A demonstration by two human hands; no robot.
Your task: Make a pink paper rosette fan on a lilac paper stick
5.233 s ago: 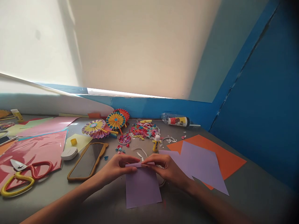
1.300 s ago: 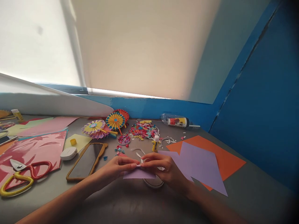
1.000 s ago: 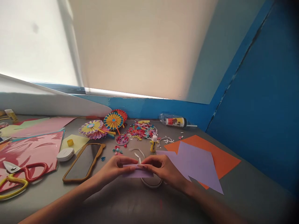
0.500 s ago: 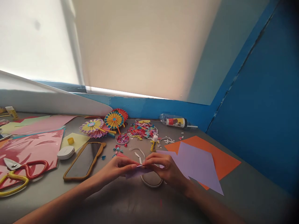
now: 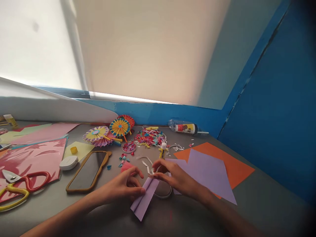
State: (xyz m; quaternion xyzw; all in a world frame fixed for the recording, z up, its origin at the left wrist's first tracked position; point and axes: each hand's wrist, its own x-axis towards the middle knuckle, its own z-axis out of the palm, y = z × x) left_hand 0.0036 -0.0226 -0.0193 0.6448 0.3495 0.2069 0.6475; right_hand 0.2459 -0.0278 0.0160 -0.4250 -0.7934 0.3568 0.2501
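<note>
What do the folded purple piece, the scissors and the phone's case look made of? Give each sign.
Folded purple piece: matte paper, from its thin edges and crisp creases.
Scissors: shiny metal blades, by their pale gleam; smooth, evenly coloured handles, probably plastic.
Phone's case: brown, dullish, perhaps silicone or rubber, from its thick rounded rim.

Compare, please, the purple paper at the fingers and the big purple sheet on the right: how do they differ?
The folded paper is narrow and creased, while the large sheet is broad and looks unfolded. The right hand pinches the folded paper; the large sheet lies partly over orange paper. Both are light purple.
</note>
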